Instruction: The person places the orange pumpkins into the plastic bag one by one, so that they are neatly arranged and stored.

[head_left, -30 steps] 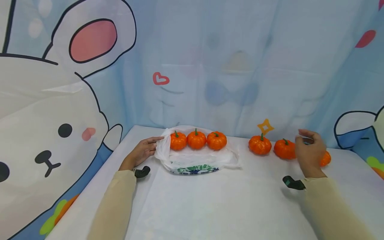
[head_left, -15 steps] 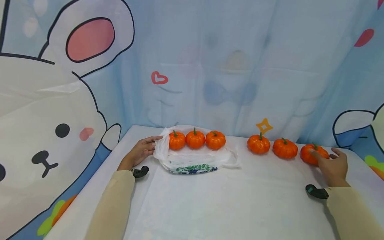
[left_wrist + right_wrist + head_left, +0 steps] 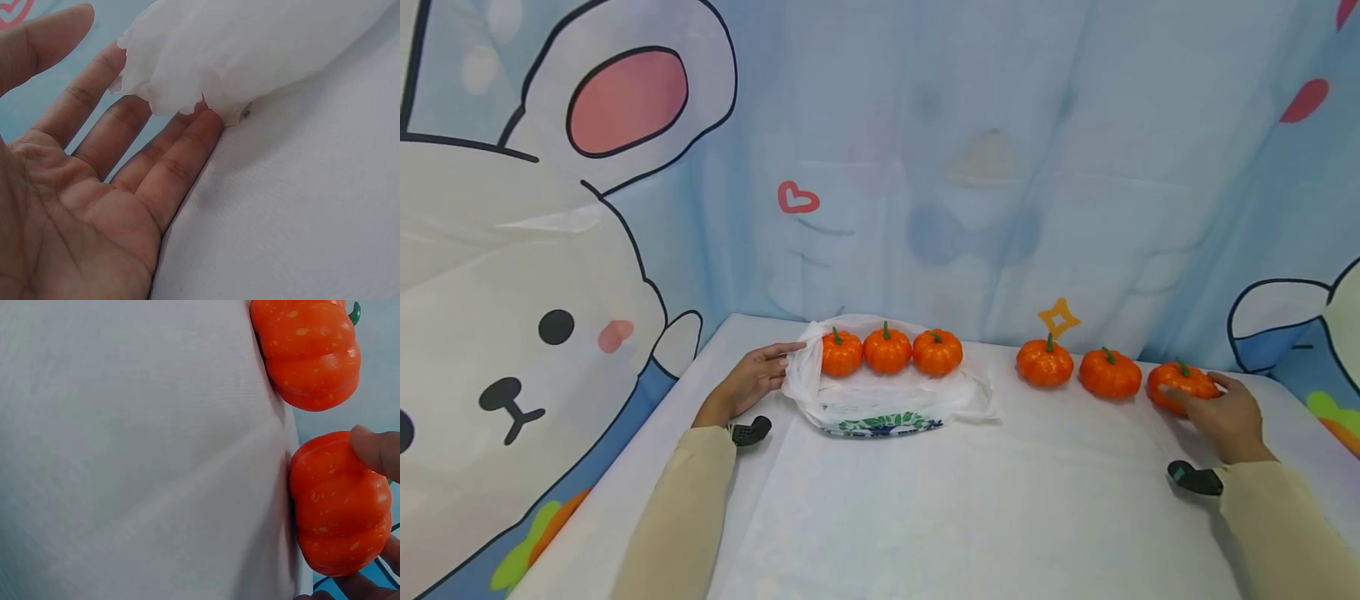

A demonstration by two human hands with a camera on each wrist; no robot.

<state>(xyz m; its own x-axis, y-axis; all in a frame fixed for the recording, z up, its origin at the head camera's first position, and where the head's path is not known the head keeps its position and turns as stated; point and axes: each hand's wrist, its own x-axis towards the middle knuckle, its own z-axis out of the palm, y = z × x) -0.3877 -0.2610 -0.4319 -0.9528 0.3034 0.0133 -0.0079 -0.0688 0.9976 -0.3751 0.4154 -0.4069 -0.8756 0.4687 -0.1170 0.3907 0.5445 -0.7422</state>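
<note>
1. White with black outlines, a large printed rabbit (image 3: 602, 275) filled the left side of the pale blue backdrop (image 3: 865, 100), beyond the edge of the white-covered table (image 3: 985, 500).
2. Next came the left hand (image 3: 747, 385), reaching from a cream left sleeve (image 3: 681, 508) with a black device (image 3: 751, 431) at the wrist. Its fingers were extended and its thumb stood apart; it clasped nothing, the fingertips only touching the ruffled left edge of the bag, as the left wrist view showed.
3. Beside it lay the white plastic bag (image 3: 902, 392), spread on the table, with a green and blue print (image 3: 891, 423) across its front.
4. Three orange pumpkins with green stems sat in a row on the bag's plastic: a left pumpkin (image 3: 844, 356), partly covered by a fold, a middle one (image 3: 887, 350) and a right one (image 3: 937, 352).
5. Well apart from the bag, near the table's back edge, stood a fourth pumpkin (image 3: 1045, 364), then a fifth pumpkin (image 3: 1111, 374) just beside it.
6. Farthest right, the right hand (image 3: 1228, 417) grasped the sixth pumpkin (image 3: 1180, 387), thumb on its front and fingers around its far side; that pumpkin rested on the table.
</note>
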